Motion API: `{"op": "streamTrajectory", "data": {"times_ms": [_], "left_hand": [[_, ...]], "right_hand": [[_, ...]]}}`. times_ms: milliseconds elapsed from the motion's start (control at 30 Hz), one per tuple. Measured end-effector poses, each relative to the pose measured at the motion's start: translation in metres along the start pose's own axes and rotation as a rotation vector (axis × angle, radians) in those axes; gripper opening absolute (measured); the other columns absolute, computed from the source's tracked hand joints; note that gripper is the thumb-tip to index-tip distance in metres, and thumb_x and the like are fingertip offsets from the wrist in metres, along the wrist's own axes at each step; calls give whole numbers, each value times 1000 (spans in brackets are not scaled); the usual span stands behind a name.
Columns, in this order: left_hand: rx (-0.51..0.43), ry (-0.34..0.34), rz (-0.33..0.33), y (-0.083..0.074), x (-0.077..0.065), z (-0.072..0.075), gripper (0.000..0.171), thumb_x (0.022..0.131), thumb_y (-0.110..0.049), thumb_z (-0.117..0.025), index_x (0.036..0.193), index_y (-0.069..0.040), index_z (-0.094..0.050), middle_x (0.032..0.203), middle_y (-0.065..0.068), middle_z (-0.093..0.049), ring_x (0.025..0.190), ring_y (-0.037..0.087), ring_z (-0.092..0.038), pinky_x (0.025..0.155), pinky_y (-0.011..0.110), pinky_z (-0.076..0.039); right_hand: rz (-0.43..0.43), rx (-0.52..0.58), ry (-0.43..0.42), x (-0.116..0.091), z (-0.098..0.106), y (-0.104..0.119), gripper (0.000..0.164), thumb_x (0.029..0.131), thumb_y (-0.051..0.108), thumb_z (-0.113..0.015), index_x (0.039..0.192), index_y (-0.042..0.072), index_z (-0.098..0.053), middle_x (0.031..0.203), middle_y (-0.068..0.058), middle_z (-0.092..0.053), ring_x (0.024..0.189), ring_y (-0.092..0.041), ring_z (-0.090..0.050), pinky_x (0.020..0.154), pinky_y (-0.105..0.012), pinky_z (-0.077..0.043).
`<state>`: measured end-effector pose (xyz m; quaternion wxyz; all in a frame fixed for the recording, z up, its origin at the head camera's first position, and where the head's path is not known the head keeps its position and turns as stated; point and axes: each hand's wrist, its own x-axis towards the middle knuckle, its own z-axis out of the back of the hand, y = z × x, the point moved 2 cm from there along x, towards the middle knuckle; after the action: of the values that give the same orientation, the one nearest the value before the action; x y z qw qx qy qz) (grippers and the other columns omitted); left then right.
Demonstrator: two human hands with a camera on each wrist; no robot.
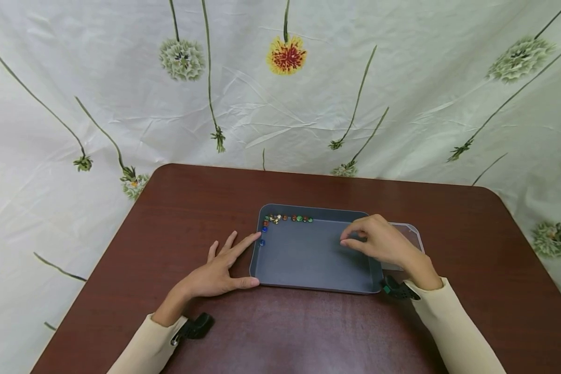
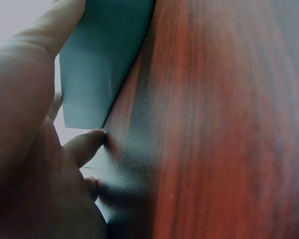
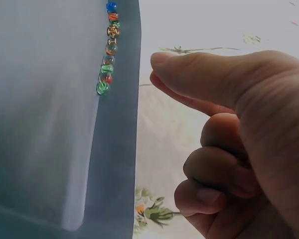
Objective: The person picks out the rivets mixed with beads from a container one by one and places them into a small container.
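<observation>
A grey-blue rectangular tray (image 1: 308, 259) lies on the table, with small glass marbles (image 1: 299, 218) and gold-coloured beads (image 1: 275, 219) in a row along its far wall and far left corner. Two blue marbles (image 1: 262, 242) sit by the left wall, a little apart. My left hand (image 1: 215, 272) is spread at the tray's left side, index fingertip at the left rim and thumb at the near left corner. Above the tray's right part, my right hand (image 1: 383, 240) brings thumb and index fingertips together, the other fingers (image 3: 214, 169) curled. Nothing shows between the fingertips.
A clear plastic container (image 1: 409, 231) stands right of the tray, partly hidden behind my right hand and wrist. Both rest on a dark reddish-brown table (image 1: 205, 197). A pale floral cloth (image 1: 262, 104) hangs behind. Each wrist wears a black strapped device (image 1: 197, 326).
</observation>
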<state>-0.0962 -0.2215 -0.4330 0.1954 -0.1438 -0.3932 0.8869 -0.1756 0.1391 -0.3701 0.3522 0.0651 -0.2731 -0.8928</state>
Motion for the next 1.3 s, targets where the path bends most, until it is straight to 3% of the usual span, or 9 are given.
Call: {"op": "streamTrajectory", "data": {"times_ms": [100, 200, 300, 400, 833, 1000, 1167, 1300], "left_hand": [[0, -2, 1, 0, 0, 0, 94, 88, -48, -75, 161, -36, -17, 167, 3, -22, 155, 40, 8, 112, 69, 15], [2, -4, 1, 0, 0, 0, 94, 88, -48, -75, 161, -36, -17, 167, 3, -23, 155, 41, 8, 112, 69, 15], [5, 0, 1, 0, 0, 0, 94, 88, -48, -75, 161, -36, -17, 167, 3, -22, 155, 40, 7, 112, 69, 15], [7, 2, 1, -1, 0, 0, 94, 88, -48, -75, 161, -35, -17, 167, 3, -22, 155, 40, 8, 112, 69, 15], [2, 0, 3, 0, -1, 0, 94, 88, -48, -75, 161, -32, -18, 167, 4, -22, 155, 40, 8, 112, 69, 15], [3, 0, 2, 0, -1, -1, 94, 88, -48, -75, 161, -33, -18, 167, 4, -22, 155, 40, 7, 112, 69, 14], [5, -5, 3, 0, 0, -1, 95, 87, -48, -76, 161, -33, -19, 167, 5, -22, 155, 41, 7, 112, 69, 14], [4, -7, 2, 0, 0, 0, 94, 87, -48, -76, 161, -32, -19, 167, 5, -22, 155, 41, 7, 111, 70, 14]], "right_hand": [[9, 3, 18, 6, 0, 3, 8, 91, 19, -76, 95, 13, -80, 60, 13, -47, 52, 0, -20, 52, -20, -23], [32, -21, 21, 11, -1, 4, 8, 91, 20, -76, 95, 14, -80, 72, 10, -65, 55, 1, -39, 54, -20, -37], [60, -45, 22, 17, 0, 6, 8, 91, 19, -76, 96, 14, -80, 96, 4, -76, 74, -7, -64, 70, -29, -56], [73, -51, 32, 23, -1, 7, 8, 92, 19, -75, 96, 14, -80, 100, 2, -77, 88, -13, -70, 81, -38, -59], [116, -54, 83, 53, -8, 19, 8, 92, 20, -75, 97, 15, -78, 95, 7, -76, 79, -6, -66, 79, -34, -57], [114, -54, 110, 65, -12, 23, 10, 92, 21, -75, 99, 14, -78, 87, 10, -73, 63, -3, -51, 66, -26, -49], [104, -50, 140, 80, -17, 30, 14, 92, 19, -75, 104, 12, -77, 55, 11, -44, 52, -6, -27, 54, -23, -28], [94, -55, 154, 94, -23, 34, 17, 93, 20, -74, 108, 12, -77, 53, 11, -34, 50, -7, -25, 52, -23, -26]]}}
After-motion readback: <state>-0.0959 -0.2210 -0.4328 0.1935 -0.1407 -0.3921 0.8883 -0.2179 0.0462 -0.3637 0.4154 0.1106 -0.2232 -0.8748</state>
